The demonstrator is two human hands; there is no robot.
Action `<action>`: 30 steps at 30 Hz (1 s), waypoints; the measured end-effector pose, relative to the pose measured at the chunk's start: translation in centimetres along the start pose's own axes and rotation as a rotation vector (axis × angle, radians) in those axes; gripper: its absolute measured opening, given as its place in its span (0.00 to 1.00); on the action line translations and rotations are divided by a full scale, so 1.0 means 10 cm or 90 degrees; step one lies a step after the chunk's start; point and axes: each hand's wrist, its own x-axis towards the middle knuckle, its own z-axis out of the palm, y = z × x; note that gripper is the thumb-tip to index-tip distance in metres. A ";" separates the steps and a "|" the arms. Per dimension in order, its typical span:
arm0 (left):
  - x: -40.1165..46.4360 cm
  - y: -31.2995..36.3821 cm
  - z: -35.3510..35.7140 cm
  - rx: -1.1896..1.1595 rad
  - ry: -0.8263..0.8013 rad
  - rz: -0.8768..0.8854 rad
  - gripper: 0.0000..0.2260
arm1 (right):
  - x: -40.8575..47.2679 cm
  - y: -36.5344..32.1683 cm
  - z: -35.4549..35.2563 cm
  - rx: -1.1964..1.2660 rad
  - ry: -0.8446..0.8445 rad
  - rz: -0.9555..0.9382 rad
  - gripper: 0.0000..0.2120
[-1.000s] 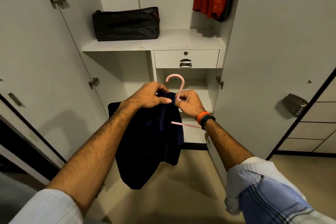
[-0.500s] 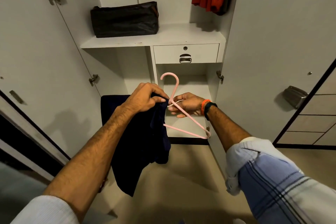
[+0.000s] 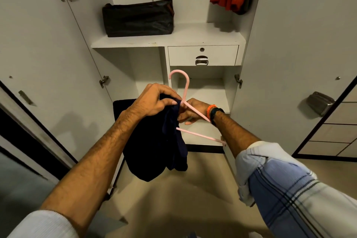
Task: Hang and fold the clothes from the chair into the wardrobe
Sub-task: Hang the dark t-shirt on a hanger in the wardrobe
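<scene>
Fingers of the left hand pinch the cloth at the hanger neck; the right hand grips the hanger. Since 0.5 s ago the cloth has moved further onto the hanger; hanging in the wardrobe remains.

There was only one view, from a wide-angle camera worn on the person's head. It looked forward and down, close over both bare forearms, and faced the open white wardrobe directly from near its doors. The straight edges bent at the borders of the picture, and the beige floor filled the bottom.
</scene>
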 end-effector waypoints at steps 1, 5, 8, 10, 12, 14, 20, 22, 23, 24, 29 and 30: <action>0.00 0.01 0.01 -0.002 0.001 -0.002 0.11 | 0.01 0.00 -0.01 -0.002 0.008 -0.001 0.07; -0.02 -0.02 0.02 -0.005 -0.002 -0.056 0.14 | -0.01 0.00 -0.15 0.007 0.098 -0.005 0.07; -0.06 -0.05 0.03 -0.020 -0.012 -0.127 0.19 | -0.13 -0.03 -0.31 0.002 0.138 -0.031 0.11; -0.07 -0.03 0.06 -0.037 -0.016 -0.169 0.18 | -0.19 -0.03 -0.38 -0.009 0.137 -0.057 0.13; -0.06 0.01 0.12 -0.012 -0.004 -0.157 0.11 | -0.20 -0.04 -0.41 0.000 0.123 -0.080 0.14; -0.03 0.04 0.18 0.033 0.036 -0.135 0.06 | -0.25 -0.05 -0.45 -0.006 0.120 -0.081 0.17; 0.05 0.05 0.22 0.111 0.072 -0.112 0.08 | -0.32 -0.04 -0.45 -0.069 0.150 -0.091 0.22; 0.05 0.07 0.21 0.165 0.054 -0.113 0.08 | -0.28 -0.03 -0.45 -0.094 0.195 -0.079 0.24; 0.05 0.08 0.21 0.185 0.048 -0.115 0.08 | -0.28 -0.03 -0.44 -0.101 0.218 -0.074 0.24; 0.05 0.08 0.21 0.201 0.040 -0.116 0.07 | -0.28 -0.02 -0.44 -0.093 0.238 -0.076 0.23; 0.03 0.05 0.20 0.209 0.042 -0.144 0.07 | -0.38 -0.05 -0.47 -0.065 0.226 -0.056 0.20; 0.01 0.03 0.19 0.208 0.050 -0.157 0.07 | -0.39 -0.03 -0.52 -0.081 0.236 -0.045 0.14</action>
